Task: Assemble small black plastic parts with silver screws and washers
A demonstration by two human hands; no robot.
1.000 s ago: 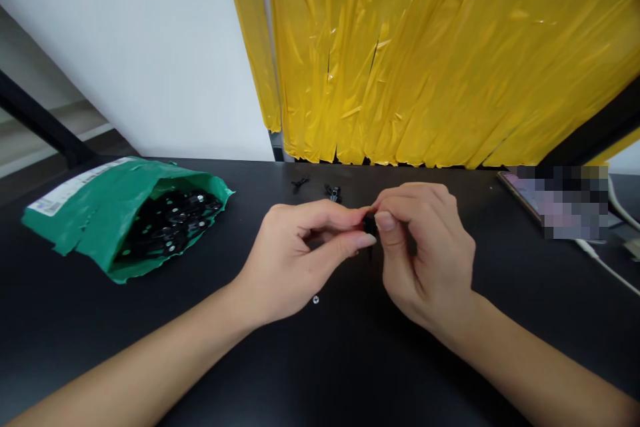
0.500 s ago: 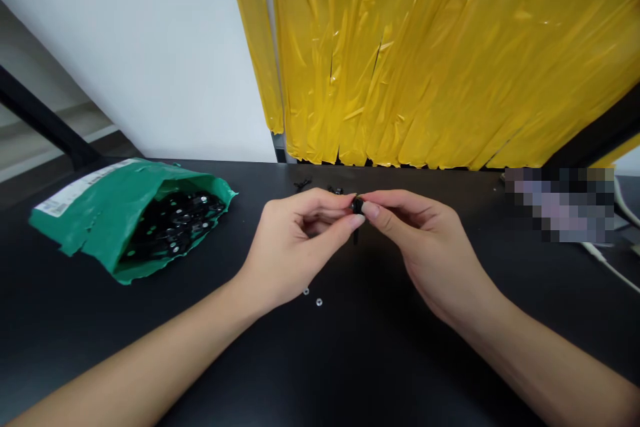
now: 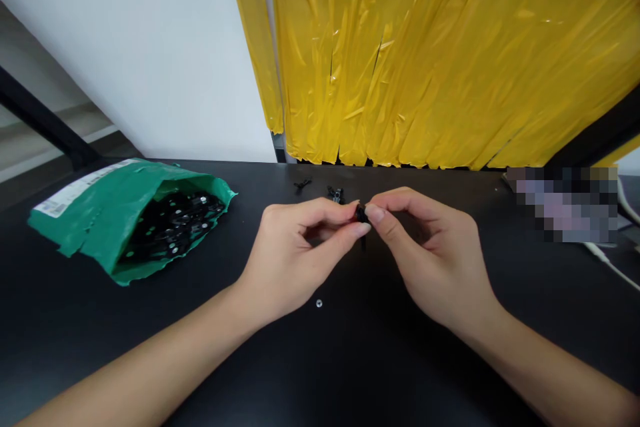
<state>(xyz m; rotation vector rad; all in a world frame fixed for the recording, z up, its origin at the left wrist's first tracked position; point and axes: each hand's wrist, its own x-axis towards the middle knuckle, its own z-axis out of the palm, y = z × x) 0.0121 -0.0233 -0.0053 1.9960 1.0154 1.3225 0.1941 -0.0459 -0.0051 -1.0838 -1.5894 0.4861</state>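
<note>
Between my fingertips, above the black table, is a small black plastic part point(image 3: 362, 215) with a thin stem pointing down. My left hand point(image 3: 305, 247) pinches it between thumb and forefinger. From the other side, the thumb and forefinger of my right hand point(image 3: 430, 247) close on the same part; the fingers hide much of it, so its exact kind does not show. A small silvery ring point(image 3: 319, 303) lies on the table below my left hand. Beyond my hands are a small cluster of black parts point(image 3: 336, 194) and a single thin black piece point(image 3: 302, 184).
An open green plastic bag point(image 3: 100, 213) full of black parts lies at the left. A blurred-out object point(image 3: 565, 203) and a white cable point(image 3: 607, 260) are at the right. Yellow plastic sheeting point(image 3: 400, 67) and a white panel point(image 3: 180, 67) stand behind the table point(image 3: 360, 360).
Both hands have shifted slightly down and right with the black part. My left hand now covers one of two rings, and the cluster behind shows more.
</note>
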